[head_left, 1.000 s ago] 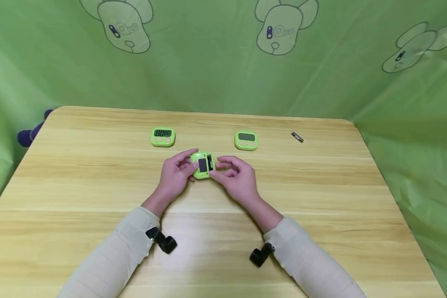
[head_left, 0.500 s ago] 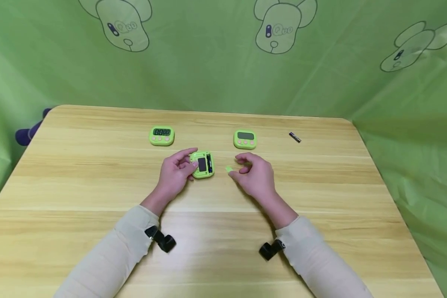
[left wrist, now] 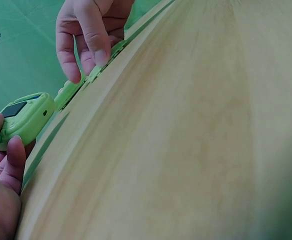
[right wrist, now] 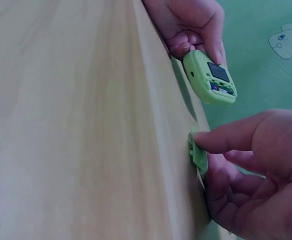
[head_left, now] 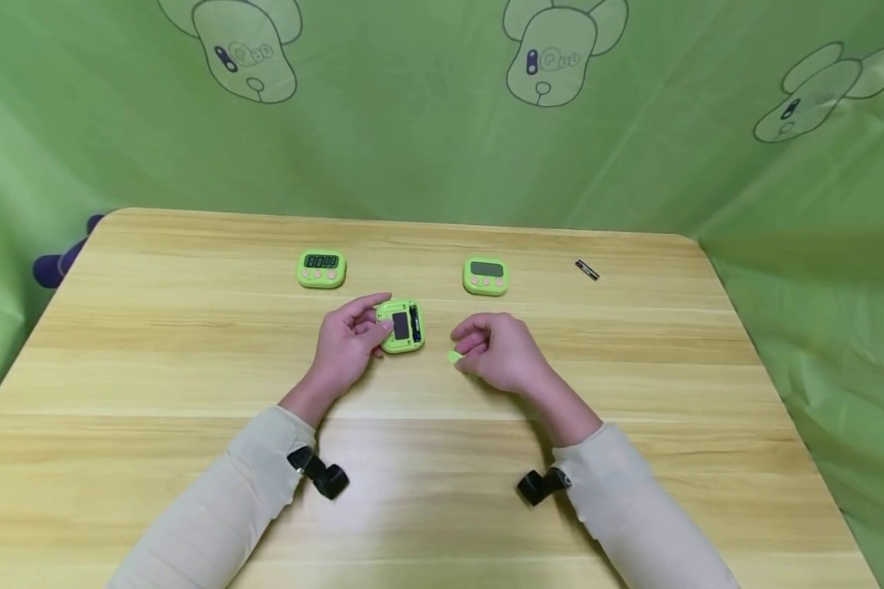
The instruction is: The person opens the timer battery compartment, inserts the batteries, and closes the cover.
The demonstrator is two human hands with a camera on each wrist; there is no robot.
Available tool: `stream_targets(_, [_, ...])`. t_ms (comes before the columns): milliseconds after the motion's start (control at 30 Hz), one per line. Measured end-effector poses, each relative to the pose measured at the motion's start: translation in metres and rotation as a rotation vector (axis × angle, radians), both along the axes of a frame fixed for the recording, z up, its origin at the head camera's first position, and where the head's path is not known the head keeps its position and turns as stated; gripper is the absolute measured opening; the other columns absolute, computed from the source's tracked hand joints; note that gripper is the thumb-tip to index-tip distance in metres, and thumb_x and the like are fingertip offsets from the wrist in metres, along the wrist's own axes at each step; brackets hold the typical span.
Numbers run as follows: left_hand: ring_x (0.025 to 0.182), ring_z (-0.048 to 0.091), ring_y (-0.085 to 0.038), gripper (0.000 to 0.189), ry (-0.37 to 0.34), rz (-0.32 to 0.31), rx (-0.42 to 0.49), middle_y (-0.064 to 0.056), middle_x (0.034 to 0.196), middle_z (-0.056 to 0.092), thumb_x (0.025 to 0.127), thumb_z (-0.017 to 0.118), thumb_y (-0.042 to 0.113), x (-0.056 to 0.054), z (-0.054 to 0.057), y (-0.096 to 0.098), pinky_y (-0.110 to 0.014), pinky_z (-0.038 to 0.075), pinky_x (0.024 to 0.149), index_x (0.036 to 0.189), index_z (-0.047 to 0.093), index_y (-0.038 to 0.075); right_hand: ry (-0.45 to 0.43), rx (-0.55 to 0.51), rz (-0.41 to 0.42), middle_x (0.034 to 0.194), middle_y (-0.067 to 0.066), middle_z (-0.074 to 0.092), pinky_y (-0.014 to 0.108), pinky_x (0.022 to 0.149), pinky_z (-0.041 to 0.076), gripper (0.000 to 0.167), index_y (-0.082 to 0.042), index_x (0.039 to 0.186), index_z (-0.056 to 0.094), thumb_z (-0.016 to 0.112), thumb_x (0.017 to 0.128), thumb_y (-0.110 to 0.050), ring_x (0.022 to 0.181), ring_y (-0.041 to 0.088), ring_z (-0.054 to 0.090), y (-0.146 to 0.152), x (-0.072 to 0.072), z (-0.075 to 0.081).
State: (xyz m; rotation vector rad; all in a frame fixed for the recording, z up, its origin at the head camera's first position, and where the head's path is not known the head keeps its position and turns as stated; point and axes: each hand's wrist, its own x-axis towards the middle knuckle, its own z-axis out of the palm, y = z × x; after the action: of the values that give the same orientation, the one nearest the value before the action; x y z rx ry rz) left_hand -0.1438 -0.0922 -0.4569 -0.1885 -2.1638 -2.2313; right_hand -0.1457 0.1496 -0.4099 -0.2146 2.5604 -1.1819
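My left hand [head_left: 345, 339] grips a green digital timer [head_left: 401, 329], turned back side up and raised off the table. The timer's battery compartment is uncovered, and a dark battery [head_left: 416, 324] lies in it. To its right, my right hand [head_left: 502, 352] pinches a small green battery cover [head_left: 453, 357] between thumb and fingers. In the right wrist view the cover [right wrist: 198, 152] is tilted on edge, close to the tabletop; whether it touches the wood I cannot tell.
On the wooden table [head_left: 427, 491], a green timer showing digits [head_left: 322, 270] stands behind my left hand. Another green timer with a blank screen [head_left: 485, 276] is behind my right hand. A loose battery [head_left: 587, 270] lies at the back right. Green printed cloth [head_left: 427, 123] hangs behind.
My right hand has moved away from the held timer, rightward and then slightly toward me, carrying the battery cover. The left hand and its timer have stayed almost still.
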Motion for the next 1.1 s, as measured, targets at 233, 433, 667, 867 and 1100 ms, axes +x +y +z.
stream_targets(233, [0.059, 0.055, -0.016, 0.04, 0.006, 0.001, 0.002, -0.018, 0.087, 0.061, 0.09, 0.068, -0.006, 0.0, 0.001, 0.001, -0.03, 0.055, 0.05, 0.13, 0.062, -0.003, -0.024, -0.044, 0.091, 0.088, 0.004, 0.068, 0.036, 0.075, 0.053, 0.021, -0.008, 0.1, 0.075, 0.079, 0.083, 0.002, 0.082, 0.022, 0.062, 0.005, -0.002, 0.001])
stream_targets(433, [0.059, 0.055, -0.017, 0.04, 0.014, 0.0, 0.003, -0.018, 0.087, 0.061, 0.09, 0.067, -0.006, 0.0, 0.001, 0.001, -0.029, 0.055, 0.05, 0.13, 0.062, -0.004, 0.052, -0.109, 0.101, 0.086, 0.005, 0.066, 0.035, 0.07, 0.051, 0.007, -0.009, 0.095, 0.073, 0.076, 0.089, -0.006, 0.077, 0.023, 0.059, 0.006, -0.005, -0.004])
stream_targets(667, [0.059, 0.055, -0.018, 0.041, 0.024, 0.002, -0.003, -0.018, 0.086, 0.061, 0.09, 0.067, -0.007, -0.001, -0.001, 0.0, -0.03, 0.055, 0.05, 0.13, 0.062, -0.003, -0.06, -0.525, -0.104, 0.09, 0.016, 0.068, 0.034, 0.07, 0.06, 0.014, 0.006, 0.103, 0.066, 0.071, 0.09, 0.005, 0.077, 0.022, 0.067, -0.01, -0.011, -0.017])
stream_targets(867, [0.059, 0.055, -0.017, 0.041, 0.03, -0.002, 0.003, -0.018, 0.087, 0.061, 0.09, 0.067, -0.007, -0.001, -0.001, 0.001, -0.03, 0.055, 0.05, 0.13, 0.063, -0.003, -0.052, -0.597, -0.139, 0.091, 0.014, 0.07, 0.033, 0.07, 0.06, 0.018, 0.007, 0.107, 0.067, 0.072, 0.09, 0.002, 0.077, 0.018, 0.068, -0.023, -0.014, -0.024])
stream_targets(1100, [0.061, 0.055, -0.015, 0.04, 0.025, -0.01, 0.008, -0.019, 0.089, 0.062, 0.09, 0.067, -0.007, -0.001, -0.001, 0.001, -0.029, 0.054, 0.05, 0.13, 0.063, -0.003, 0.059, -0.55, -0.17, 0.089, 0.014, 0.069, 0.03, 0.063, 0.059, 0.019, 0.005, 0.105, 0.071, 0.076, 0.088, -0.001, 0.071, 0.018, 0.066, -0.035, -0.014, -0.027])
